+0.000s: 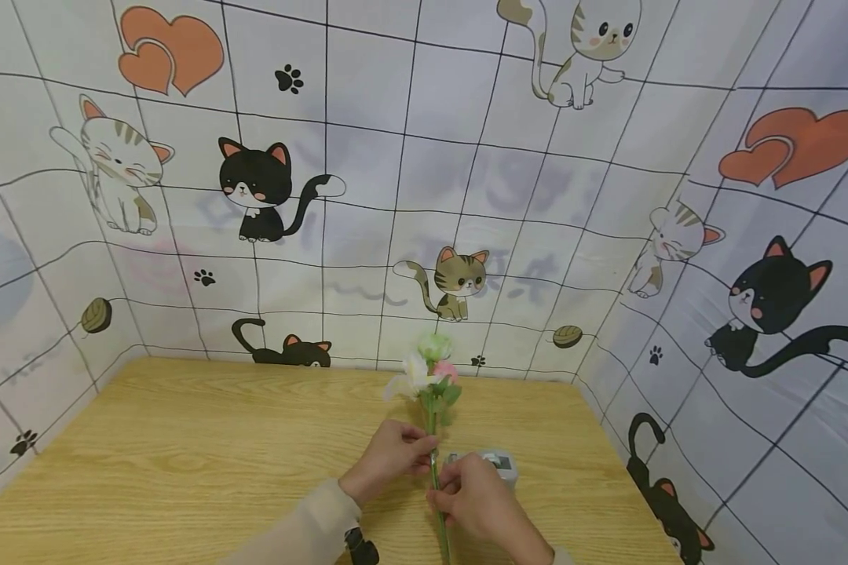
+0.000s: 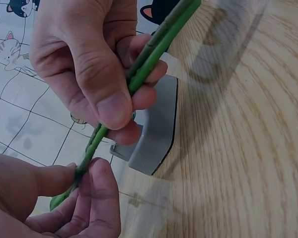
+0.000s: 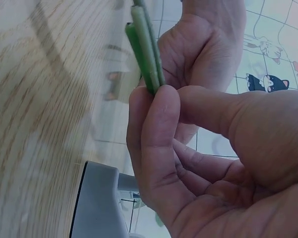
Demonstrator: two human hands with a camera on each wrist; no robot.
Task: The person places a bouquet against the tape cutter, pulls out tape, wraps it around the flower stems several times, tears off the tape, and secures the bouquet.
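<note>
A small bunch of artificial flowers stands out beyond the hands in the head view, with a white flower, a pale green flower and a pink flower. Thumb and fingers of my left hand pinch the green stems just below the blooms. Lower down, my right hand pinches the same stems between thumb and fingertips. Cut stem ends stick out past the right fingers in the right wrist view. Behind the right hand, partly hidden, sits a grey-and-white tape dispenser.
The wooden table carries the dispenser close to the right hand. White cloth walls with printed cats and grid lines enclose the table's back and sides. A black wrist strap shows at the left sleeve.
</note>
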